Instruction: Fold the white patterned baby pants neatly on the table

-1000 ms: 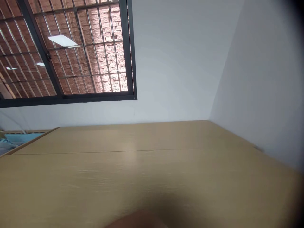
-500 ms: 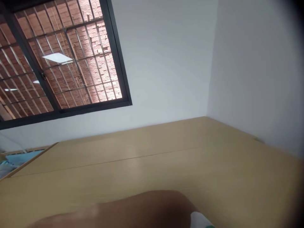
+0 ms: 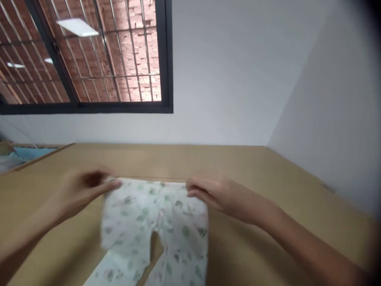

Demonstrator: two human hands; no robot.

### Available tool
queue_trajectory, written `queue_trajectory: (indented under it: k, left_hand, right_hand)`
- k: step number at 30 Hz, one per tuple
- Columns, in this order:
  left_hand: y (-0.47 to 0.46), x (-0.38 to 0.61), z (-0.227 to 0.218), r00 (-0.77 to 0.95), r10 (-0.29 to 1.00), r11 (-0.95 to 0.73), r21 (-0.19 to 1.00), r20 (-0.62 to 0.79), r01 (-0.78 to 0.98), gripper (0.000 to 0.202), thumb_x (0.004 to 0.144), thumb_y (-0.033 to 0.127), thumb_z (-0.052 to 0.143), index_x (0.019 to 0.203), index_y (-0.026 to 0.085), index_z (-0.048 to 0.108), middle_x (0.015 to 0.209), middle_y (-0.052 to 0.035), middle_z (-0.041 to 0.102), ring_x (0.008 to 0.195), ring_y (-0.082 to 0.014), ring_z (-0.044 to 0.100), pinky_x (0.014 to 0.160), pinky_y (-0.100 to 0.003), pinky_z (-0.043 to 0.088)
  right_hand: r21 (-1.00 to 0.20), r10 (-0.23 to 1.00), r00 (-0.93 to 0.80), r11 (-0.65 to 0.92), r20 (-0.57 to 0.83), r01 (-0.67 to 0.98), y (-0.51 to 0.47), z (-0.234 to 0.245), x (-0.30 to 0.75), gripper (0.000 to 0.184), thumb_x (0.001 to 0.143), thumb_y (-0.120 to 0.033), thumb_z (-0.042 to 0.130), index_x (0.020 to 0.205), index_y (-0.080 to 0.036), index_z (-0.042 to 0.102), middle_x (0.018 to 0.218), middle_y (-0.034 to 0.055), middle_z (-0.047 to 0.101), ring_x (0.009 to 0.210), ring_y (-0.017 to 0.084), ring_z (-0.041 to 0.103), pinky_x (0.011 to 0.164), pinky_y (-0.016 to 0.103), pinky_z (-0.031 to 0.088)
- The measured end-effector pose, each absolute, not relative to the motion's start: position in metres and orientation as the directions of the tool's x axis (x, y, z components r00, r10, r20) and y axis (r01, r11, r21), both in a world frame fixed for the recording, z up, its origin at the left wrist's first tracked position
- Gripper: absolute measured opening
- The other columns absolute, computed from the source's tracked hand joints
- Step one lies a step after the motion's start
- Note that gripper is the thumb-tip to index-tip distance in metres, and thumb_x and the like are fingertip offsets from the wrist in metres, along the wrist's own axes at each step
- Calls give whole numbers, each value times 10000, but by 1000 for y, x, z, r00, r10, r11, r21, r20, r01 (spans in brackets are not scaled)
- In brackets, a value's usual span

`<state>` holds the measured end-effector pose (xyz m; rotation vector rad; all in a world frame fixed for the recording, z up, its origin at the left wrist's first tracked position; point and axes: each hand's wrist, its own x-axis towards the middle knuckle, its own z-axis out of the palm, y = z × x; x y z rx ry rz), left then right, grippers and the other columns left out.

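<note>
A small pair of white trousers [image 3: 154, 226] with a green and pink print lies spread on the light wooden table [image 3: 268, 186], waistband away from me and legs toward me. My left hand [image 3: 83, 188] pinches the left corner of the waistband. My right hand [image 3: 217, 192] pinches the right corner. Both hands are blurred by motion.
The table stands in a corner of white walls [image 3: 232, 79]. A dark-framed window [image 3: 89, 55] with bars shows a brick wall at the upper left. Beyond the table's left end lies something light blue [image 3: 26, 153].
Before, only the bare table and a blurred arm at the bottom edge showed. Now both hands have come forward with the trousers and spread them on the table.
</note>
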<state>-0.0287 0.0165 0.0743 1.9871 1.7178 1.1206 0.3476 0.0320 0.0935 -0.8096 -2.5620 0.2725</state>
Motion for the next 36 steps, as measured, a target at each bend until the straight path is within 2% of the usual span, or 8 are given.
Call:
queue_trajectory:
  k: [5,13,20,25,28,30,33,36]
  left_hand:
    - [130,15,0,212,945,-327,741,250,587,402,762,589,680,875,204,699,805,-18,668,749,-197,621,673,-298,478]
    - [221,52,-89,165,965,-262,716,204,647,282,922,436,621,968,160,653,949,-47,678,842,-182,634,776,-341,516]
    - [252,79,-91,156,968,-243,580,196,778,228,975,382,606,967,159,652,997,-43,670,941,-198,639,896,-415,518]
    - [215,124,-65,238,922,-358,434,306,827,198,981,224,529,1152,145,588,1264,-124,588,1222,-268,532,1050,-484,422]
    - [153,167,-65,461,854,-520,389,242,760,155,973,205,459,1042,180,596,1088,-104,667,1036,-232,629,904,-389,500]
    - [104,195,-74,612,777,-614,395,150,683,176,956,379,519,968,225,604,909,-65,703,801,-225,671,682,-360,521]
    - [44,226,-93,798,602,-752,346,13,562,338,916,550,526,852,238,642,829,-128,713,721,-304,693,570,-442,488]
    - [14,242,-108,841,540,-787,331,-34,520,462,895,632,498,962,218,691,842,-184,710,731,-334,696,574,-515,495]
  right_hand:
    - [-568,800,-594,529,87,630,95,33,378,165,916,-285,631,1048,-218,703,955,44,718,855,202,657,751,291,480]
    - [-566,933,-342,342,111,750,196,-61,387,197,868,-149,593,1051,-166,662,861,27,669,782,175,603,704,258,435]
    - [-493,947,-235,315,218,811,246,-94,381,239,867,-9,503,974,-141,671,1058,122,659,1028,220,588,903,296,415]
    - [-488,951,-179,284,252,825,270,-102,376,300,850,18,498,1010,-131,704,1111,157,634,1084,242,569,957,319,399]
    - [-525,960,-143,254,242,812,281,-102,374,301,863,-6,491,1046,-125,699,1116,148,648,1061,218,581,934,284,406]
    - [-548,969,-132,227,208,805,286,-102,374,239,896,-64,487,983,-126,700,996,119,679,939,198,608,846,263,426]
    - [-557,981,-123,186,149,809,288,-103,374,144,904,-166,548,851,-130,678,806,74,671,744,172,593,696,252,412]
    - [-542,985,-89,157,150,825,284,-105,373,73,872,-204,619,864,-136,643,819,61,666,730,159,577,662,242,388]
